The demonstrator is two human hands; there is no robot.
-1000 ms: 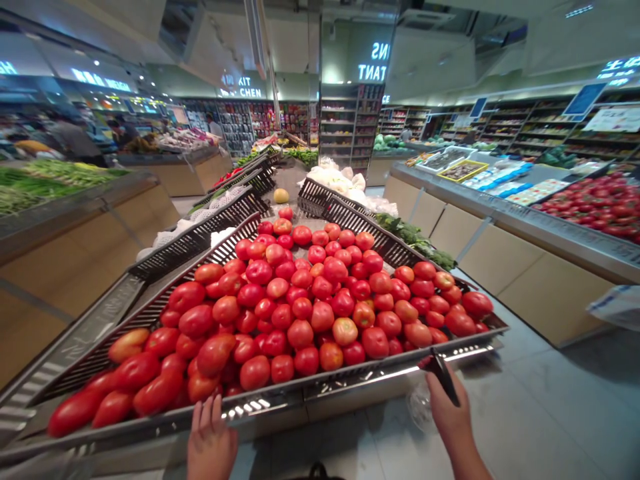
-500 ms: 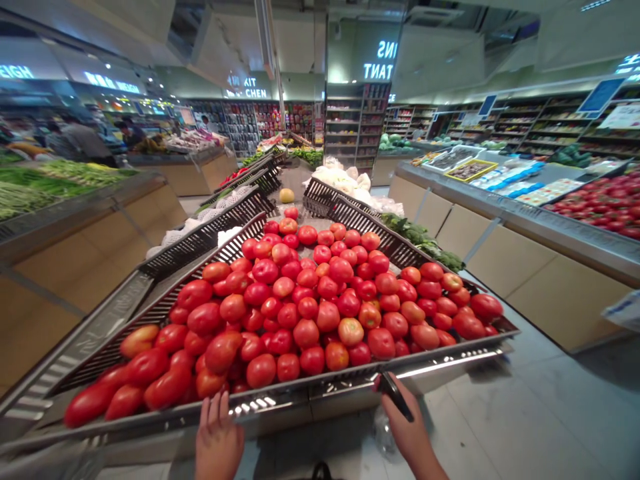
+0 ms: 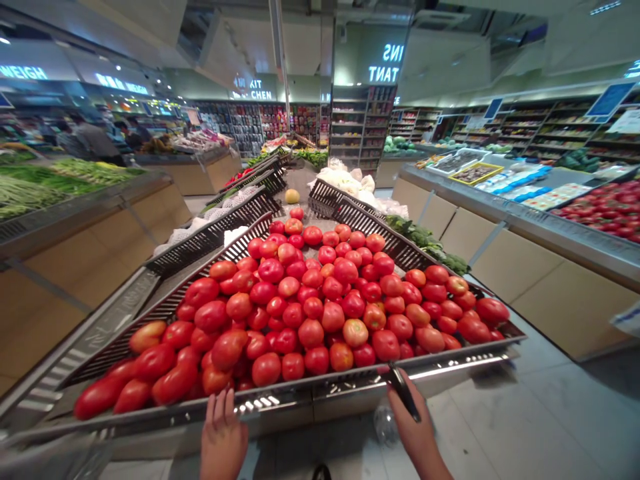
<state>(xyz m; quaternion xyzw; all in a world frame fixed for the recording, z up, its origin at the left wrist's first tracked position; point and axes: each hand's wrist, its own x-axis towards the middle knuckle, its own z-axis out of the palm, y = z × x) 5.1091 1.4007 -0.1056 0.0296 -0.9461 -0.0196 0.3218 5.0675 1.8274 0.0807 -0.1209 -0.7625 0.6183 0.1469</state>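
Note:
A broad heap of red tomatoes (image 3: 310, 307) fills the slatted dark tray (image 3: 135, 327) in front of me. My left hand (image 3: 223, 433) lies on the tray's front edge, fingers stretched out together and nothing held, just below the nearest tomatoes. At the right part of that edge, my right hand (image 3: 415, 413) is closed around a slim black object (image 3: 404, 392), perhaps a phone seen edge-on; its exact kind is unclear. Just left of this hand, lower down, shows something clear and plastic-looking (image 3: 385, 425), partly hidden by the hand.
Green vegetables (image 3: 425, 241) and pale bagged produce (image 3: 350, 181) lie along the right side behind the tomatoes. White-netted produce (image 3: 210, 217) sits in crates at left. Other counters (image 3: 540, 247) flank a tiled floor (image 3: 500, 413). People (image 3: 95, 140) stand far left.
The view has turned slightly to the left, so the scene sits a little further right. Both hands keep nearly the same place at the tray's front edge.

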